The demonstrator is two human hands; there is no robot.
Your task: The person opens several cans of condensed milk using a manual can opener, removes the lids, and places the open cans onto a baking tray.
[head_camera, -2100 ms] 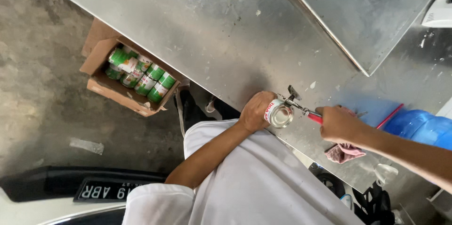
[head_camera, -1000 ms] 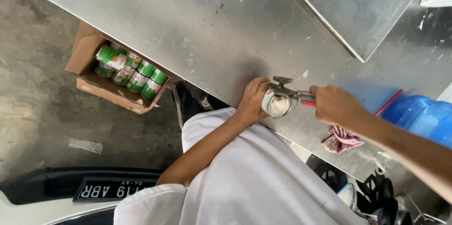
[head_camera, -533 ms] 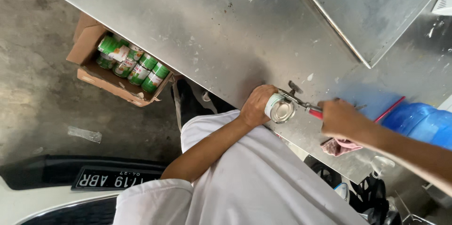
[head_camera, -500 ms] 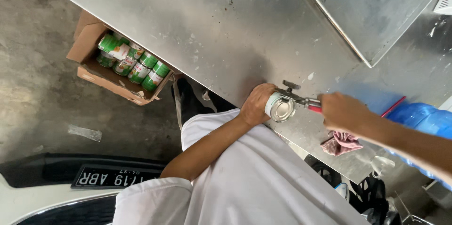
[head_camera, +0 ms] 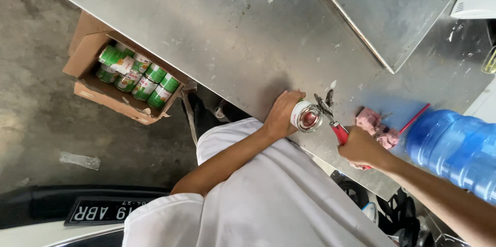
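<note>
The left hand (head_camera: 283, 114) is wrapped around a small can (head_camera: 306, 117) standing at the near edge of a steel table (head_camera: 206, 35); the right hand (head_camera: 361, 147) is closed on the red handles of a can opener (head_camera: 330, 118), whose metal head sits at the can's rim. Just right of the opener lie a pink rag (head_camera: 374, 123) and a blue mat (head_camera: 398, 107), then a blue water jug (head_camera: 454, 149), so that side is crowded. Beyond the can the tabletop is wide, scuffed and bare up to a raised steel panel (head_camera: 392, 14). Left of the table, on the concrete floor (head_camera: 36, 71), sits an open carton (head_camera: 88, 56) of green cans (head_camera: 137, 74).
</note>
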